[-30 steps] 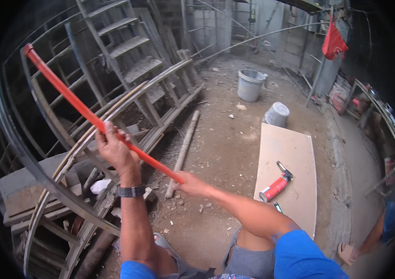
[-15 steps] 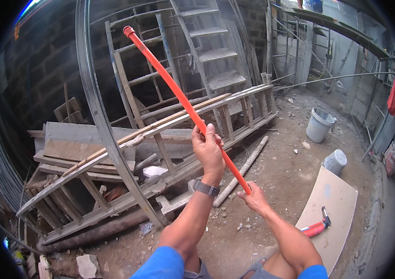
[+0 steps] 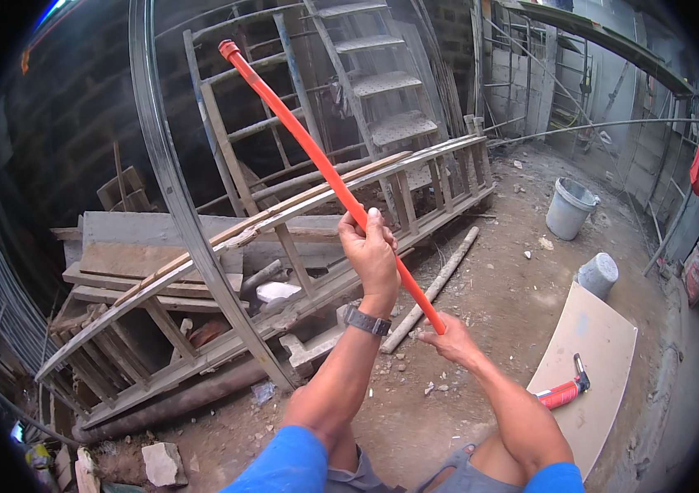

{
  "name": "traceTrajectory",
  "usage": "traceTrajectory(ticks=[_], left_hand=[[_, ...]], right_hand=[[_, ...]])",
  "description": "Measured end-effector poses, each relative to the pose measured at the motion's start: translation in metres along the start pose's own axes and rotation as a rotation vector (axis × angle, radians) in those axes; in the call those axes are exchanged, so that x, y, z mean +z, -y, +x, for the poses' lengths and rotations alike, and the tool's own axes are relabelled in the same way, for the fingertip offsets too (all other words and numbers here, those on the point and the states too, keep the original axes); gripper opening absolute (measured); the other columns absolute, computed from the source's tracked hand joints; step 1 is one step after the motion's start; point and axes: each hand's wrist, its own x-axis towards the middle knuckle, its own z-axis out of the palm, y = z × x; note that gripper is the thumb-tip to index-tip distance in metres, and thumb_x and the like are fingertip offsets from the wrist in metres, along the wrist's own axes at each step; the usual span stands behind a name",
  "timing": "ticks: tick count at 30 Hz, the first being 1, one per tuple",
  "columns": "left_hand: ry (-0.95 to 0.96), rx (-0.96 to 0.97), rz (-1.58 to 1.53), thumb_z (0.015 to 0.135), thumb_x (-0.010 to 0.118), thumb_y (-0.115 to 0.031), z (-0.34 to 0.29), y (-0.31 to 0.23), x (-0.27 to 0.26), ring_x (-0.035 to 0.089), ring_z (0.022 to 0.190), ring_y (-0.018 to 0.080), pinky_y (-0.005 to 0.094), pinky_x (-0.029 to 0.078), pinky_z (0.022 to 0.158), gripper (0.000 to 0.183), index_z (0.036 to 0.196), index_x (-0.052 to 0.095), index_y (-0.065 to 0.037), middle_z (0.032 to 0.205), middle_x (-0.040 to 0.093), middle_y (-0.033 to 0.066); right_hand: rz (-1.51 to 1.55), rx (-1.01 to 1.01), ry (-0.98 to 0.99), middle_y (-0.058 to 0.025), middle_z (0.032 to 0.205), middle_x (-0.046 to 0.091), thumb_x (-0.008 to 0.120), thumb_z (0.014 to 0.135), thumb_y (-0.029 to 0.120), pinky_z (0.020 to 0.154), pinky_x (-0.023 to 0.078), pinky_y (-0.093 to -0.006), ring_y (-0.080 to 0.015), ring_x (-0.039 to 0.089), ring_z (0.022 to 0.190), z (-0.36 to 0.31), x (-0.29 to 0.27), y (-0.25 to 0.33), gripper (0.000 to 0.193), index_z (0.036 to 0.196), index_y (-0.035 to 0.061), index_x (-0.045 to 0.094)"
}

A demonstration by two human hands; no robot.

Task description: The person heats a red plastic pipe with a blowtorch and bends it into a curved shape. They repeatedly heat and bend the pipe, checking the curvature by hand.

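A long, thin orange pipe (image 3: 308,152) slants across the middle of the view, its far upper end capped by a fitting or collar of the same colour. My left hand (image 3: 370,253) is wrapped round it below the middle, thumb lying along the pipe, a dark watch on the wrist. At the pipe's lower near end, my right hand (image 3: 450,338) grips it close to the tip. The pipe is held up in the air, in front of a wooden ladder (image 3: 292,255) lying on its side.
A metal stud (image 3: 170,164) rises at the left before stacked boards (image 3: 140,263). Stairs (image 3: 386,82) stand behind. To the right are a grey bucket (image 3: 571,209), a tipped pail (image 3: 597,275), and a pale sheet (image 3: 588,353) bearing a red torch-like tool (image 3: 561,394). A round pole (image 3: 431,287) lies on the dirt.
The view has shifted slightly, so the surroundings sit a little lower. Both hands keep their grip on the orange pipe, which holds nearly the same slant.
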Motion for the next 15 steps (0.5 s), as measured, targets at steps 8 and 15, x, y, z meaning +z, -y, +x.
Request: traceTrajectory(ticks=[8,15], left_hand=[[-0.026,-0.029,-0.084,0.109,0.061,-0.018,0.011,0.006,-0.011,0.058,0.067,0.0079,0.0243,0.05,0.057,0.025,0.128,0.049,-0.009,0.094,0.062,0.0034],[-0.012,-0.042,-0.096,0.107,0.063,-0.013,0.016,0.001,-0.02,0.062,0.069,0.0123,0.0287,0.053,0.059,0.025,0.123,0.045,-0.008,0.095,0.064,0.0073]], right_hand=[[-0.048,0.041,-0.024,-0.0065,0.082,0.068,0.079,0.095,0.024,0.06,0.053,-0.0348,-0.0151,0.066,0.064,0.006,-0.002,-0.037,0.035,0.12,0.0024,0.067],[-0.039,0.041,-0.102,-0.0173,0.099,0.074,0.078,0.094,0.032,0.087,0.053,-0.0447,-0.0301,0.071,0.095,0.005,-0.005,-0.013,0.035,0.11,0.0019,0.071]])
